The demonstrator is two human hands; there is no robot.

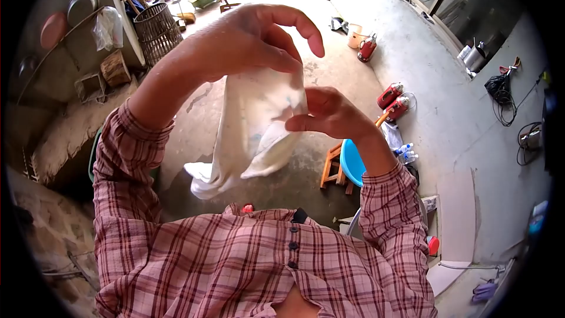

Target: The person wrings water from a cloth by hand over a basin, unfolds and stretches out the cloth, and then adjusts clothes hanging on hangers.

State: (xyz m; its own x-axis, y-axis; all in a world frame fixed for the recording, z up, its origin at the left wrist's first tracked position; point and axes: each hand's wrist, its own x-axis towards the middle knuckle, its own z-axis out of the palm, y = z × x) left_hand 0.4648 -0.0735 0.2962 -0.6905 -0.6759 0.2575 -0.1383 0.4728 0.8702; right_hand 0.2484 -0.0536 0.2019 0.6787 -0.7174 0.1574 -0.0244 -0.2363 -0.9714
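A limp white cloth (259, 112) with faint coloured marks hangs in front of me over the concrete floor. My left hand (262, 38) arches above it and pinches its top edge between the thumb and a curled finger; the index finger bends free. Lower down, my right hand (329, 112) grips the cloth's right edge, the thumb on the near side and the other fingers partly hidden behind. From there the fabric drops in two folds, its loose lower end swinging out to the left.
A blue basin (353, 162) stands by a wooden stool (332, 168) below my right forearm. Red thermos flasks (391, 95) and plastic bottles (406, 154) line the grey wall on the right. A woven basket (158, 32) and a brick stove (65, 112) are on the left.
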